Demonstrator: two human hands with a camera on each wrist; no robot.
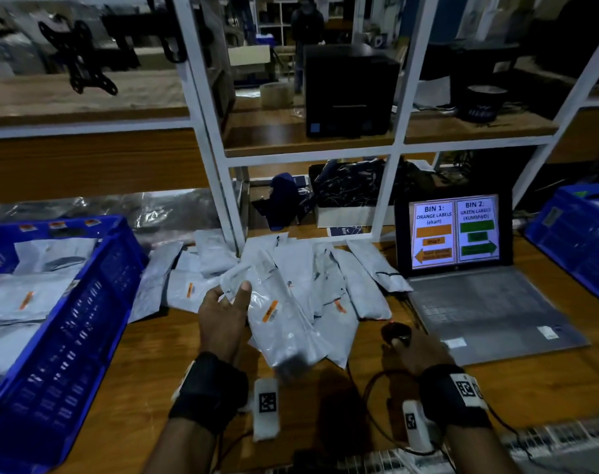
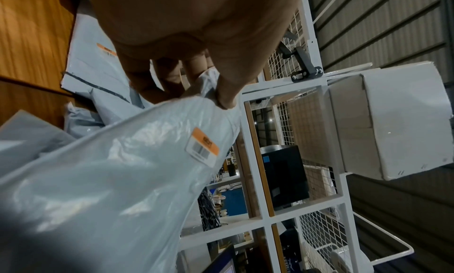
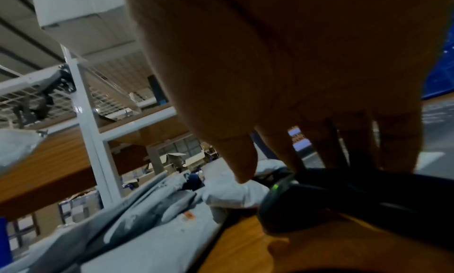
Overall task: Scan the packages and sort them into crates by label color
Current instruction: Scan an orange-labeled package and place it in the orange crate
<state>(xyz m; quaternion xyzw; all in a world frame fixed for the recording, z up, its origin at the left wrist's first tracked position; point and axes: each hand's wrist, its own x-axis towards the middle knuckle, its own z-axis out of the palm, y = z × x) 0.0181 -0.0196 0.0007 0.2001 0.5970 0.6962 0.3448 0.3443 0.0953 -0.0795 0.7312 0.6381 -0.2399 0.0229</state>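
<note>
My left hand (image 1: 228, 302) pinches the top edge of a grey poly package (image 1: 287, 333) between thumb and fingers and holds it above the pile. The package's orange barcode label (image 1: 270, 311) faces up. The left wrist view shows the same pinch by that hand (image 2: 196, 86) on the package (image 2: 110, 180), with its label (image 2: 205, 144) in plain sight. A black barcode scanner (image 1: 395, 331) lies on the table to the right, and my right hand (image 1: 412, 350) grips it. In the right wrist view the fingers (image 3: 317, 145) curl over the scanner (image 3: 319, 203), whose green light glows.
A pile of grey packages (image 1: 328, 268) covers the table's middle. A blue crate (image 1: 86, 302) at left holds orange-labelled packages. Another blue crate (image 1: 578, 248) stands at far right. An open laptop (image 1: 455, 230) shows the bin chart. White shelf posts (image 1: 219, 186) rise behind.
</note>
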